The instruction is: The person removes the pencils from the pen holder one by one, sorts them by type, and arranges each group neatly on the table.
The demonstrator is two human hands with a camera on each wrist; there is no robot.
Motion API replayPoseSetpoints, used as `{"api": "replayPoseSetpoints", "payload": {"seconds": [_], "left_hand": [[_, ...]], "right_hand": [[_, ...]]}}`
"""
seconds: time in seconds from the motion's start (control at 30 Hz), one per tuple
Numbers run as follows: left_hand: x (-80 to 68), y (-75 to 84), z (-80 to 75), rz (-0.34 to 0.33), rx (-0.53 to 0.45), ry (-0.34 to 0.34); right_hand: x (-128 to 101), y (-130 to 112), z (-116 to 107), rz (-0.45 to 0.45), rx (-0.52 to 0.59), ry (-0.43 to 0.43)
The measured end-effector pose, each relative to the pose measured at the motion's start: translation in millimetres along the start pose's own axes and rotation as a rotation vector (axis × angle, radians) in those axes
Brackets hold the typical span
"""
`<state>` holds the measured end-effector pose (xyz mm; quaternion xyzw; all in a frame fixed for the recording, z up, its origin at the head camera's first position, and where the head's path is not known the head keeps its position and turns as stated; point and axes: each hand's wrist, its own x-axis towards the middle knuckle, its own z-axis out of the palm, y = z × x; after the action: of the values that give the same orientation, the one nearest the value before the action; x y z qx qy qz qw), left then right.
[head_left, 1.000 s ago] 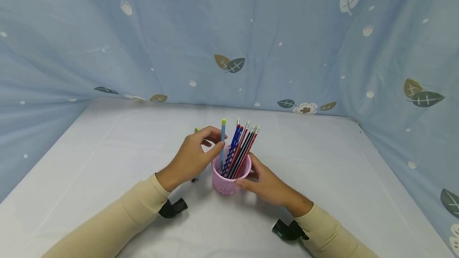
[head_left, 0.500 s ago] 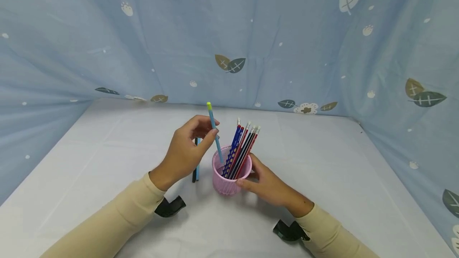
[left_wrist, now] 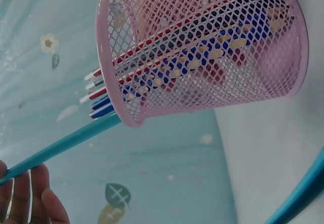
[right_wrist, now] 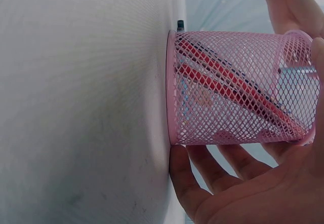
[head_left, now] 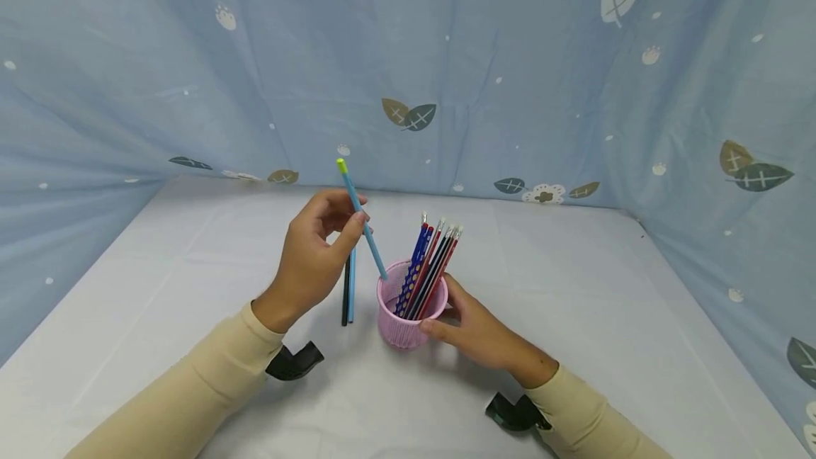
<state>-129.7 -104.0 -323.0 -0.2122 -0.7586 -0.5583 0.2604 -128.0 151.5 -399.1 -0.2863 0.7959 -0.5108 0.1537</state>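
I see the left hand pinching a light blue pencil between thumb and fingers, tilted, its green end up and its lower tip at the rim of the pink mesh cup. The right hand curls round the cup's right side, steadying it on the white worktop. A bundle of red and blue pencils stands inside. Two more pencils lie flat just left of the cup.
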Motion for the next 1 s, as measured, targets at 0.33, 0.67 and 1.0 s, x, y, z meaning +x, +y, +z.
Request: {"api": "replayPoseSetpoints", "payload": {"seconds": [0.33,0.67,1.0], "left_hand": [[3.1,3.8,-4.6,0.009,-0.006,0.05],[6.8,-4.8,-10.0,-0.024,0.039,0.058],[8.9,-19.4,-10.9,-0.102,0.082,0.007]], "right_hand": [[0.8,1.5,0.3,-0.012,0.012,0.0],[0.8,0.7,-0.3,-0.016,0.012,-0.001],[0.2,0.4,-1.0,-0.013,0.015,-0.004]]}}
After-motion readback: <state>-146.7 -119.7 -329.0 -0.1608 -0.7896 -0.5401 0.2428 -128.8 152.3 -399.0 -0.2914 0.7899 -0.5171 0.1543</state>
